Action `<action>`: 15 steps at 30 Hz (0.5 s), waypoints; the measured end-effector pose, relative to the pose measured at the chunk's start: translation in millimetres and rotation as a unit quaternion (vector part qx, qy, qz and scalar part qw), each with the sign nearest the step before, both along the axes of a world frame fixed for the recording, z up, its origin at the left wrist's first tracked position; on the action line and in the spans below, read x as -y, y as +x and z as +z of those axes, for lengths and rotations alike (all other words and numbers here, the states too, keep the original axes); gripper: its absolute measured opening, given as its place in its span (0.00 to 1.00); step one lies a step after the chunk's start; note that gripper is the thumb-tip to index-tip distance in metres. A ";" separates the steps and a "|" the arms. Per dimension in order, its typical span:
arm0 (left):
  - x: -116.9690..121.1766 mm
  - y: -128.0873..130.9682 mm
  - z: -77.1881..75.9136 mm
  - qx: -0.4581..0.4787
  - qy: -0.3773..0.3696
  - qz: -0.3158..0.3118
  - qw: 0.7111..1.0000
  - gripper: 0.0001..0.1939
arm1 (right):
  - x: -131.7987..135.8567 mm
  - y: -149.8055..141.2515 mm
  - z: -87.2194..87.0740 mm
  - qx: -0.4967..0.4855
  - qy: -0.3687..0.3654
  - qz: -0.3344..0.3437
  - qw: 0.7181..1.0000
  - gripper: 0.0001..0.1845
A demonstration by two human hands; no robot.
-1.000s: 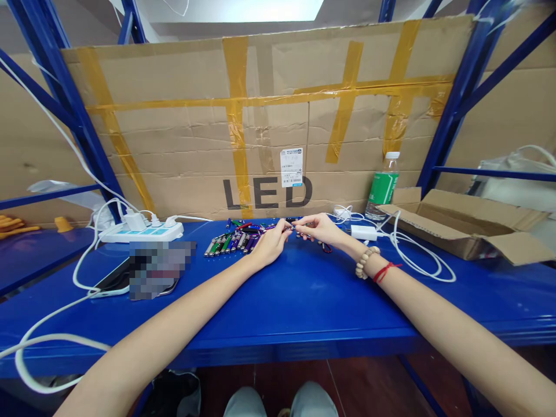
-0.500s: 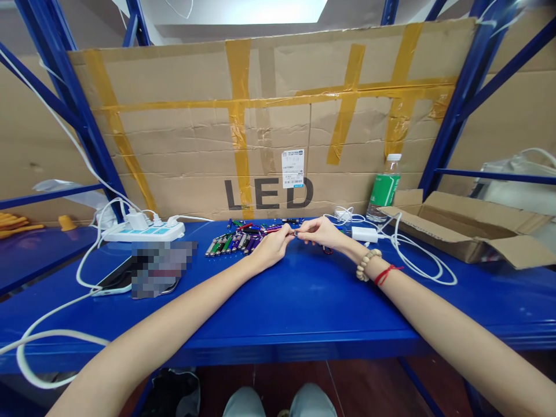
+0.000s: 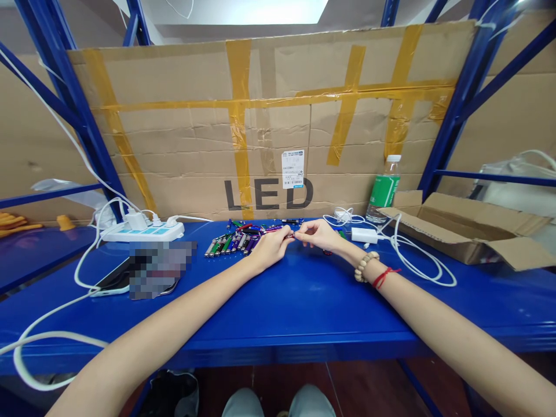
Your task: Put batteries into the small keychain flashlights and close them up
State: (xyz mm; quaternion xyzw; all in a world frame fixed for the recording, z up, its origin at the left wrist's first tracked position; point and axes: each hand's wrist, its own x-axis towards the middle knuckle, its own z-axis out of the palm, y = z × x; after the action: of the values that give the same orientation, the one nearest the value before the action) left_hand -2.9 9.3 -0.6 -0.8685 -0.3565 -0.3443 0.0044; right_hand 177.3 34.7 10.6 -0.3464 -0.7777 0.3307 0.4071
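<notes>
My left hand (image 3: 273, 248) is closed, with thumb and fingers pinching a small slim metallic tube (image 3: 292, 235) whose tip shows at the fingertips. Most of that tube is hidden in the hand. Right beside the tip, my right hand (image 3: 319, 234) has its thumb and index finger pressed together; what they hold, if anything, is too small to make out. Several short metal tubes (image 3: 226, 244) in green, purple, black and silver lie in a row and a loose heap to the left of and behind my left hand.
A power strip (image 3: 143, 231) and phones (image 3: 160, 272) lie on the left of the blue shelf (image 3: 304, 307). To the right are a white adapter (image 3: 365, 235) with coiled cable, a green-labelled bottle (image 3: 382, 191) and an open cardboard box (image 3: 460, 231). Taped cardboard (image 3: 186, 150) stands behind.
My fingertips have drawn slightly apart at the tube's tip. The right hand has shifted a little, and the heap of tubes looks the same.
</notes>
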 end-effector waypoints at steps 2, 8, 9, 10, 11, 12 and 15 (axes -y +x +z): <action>0.6 0.0 0.4 0.000 0.002 0.007 1.000 0.05 | -0.5 -0.5 -0.7 -0.003 -0.004 -0.004 1.000 0.22; 0.9 0.4 0.8 0.001 0.001 0.021 1.000 0.04 | -2.4 -0.9 -2.1 -0.010 -0.021 -0.015 1.000 0.22; 0.6 0.5 0.8 0.002 -0.001 0.022 1.000 0.04 | -2.2 -1.0 -1.7 -0.011 -0.024 -0.016 1.000 0.22; 0.2 0.6 0.8 0.003 -0.003 0.022 1.000 0.04 | -1.6 -1.2 -1.2 -0.012 -0.028 -0.018 0.999 0.22; -0.3 0.8 0.8 0.004 -0.006 0.022 1.000 0.04 | -0.7 -1.5 -0.4 -0.013 -0.031 -0.020 0.999 0.22; -0.8 1.1 0.8 0.006 -0.008 0.023 1.000 0.04 | 0.3 -1.8 0.4 -0.016 -0.035 -0.023 0.999 0.22; -1.9 1.9 1.0 0.009 -0.012 0.024 1.000 0.03 | 3.6 -3.0 2.7 -0.022 -0.045 -0.034 0.998 0.21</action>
State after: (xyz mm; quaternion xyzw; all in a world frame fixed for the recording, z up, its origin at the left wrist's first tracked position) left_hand -1.0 11.2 0.4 -0.8565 -0.3813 -0.3477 -0.0010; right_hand 174.4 31.0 13.3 -0.3831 -0.7405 0.3592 0.4193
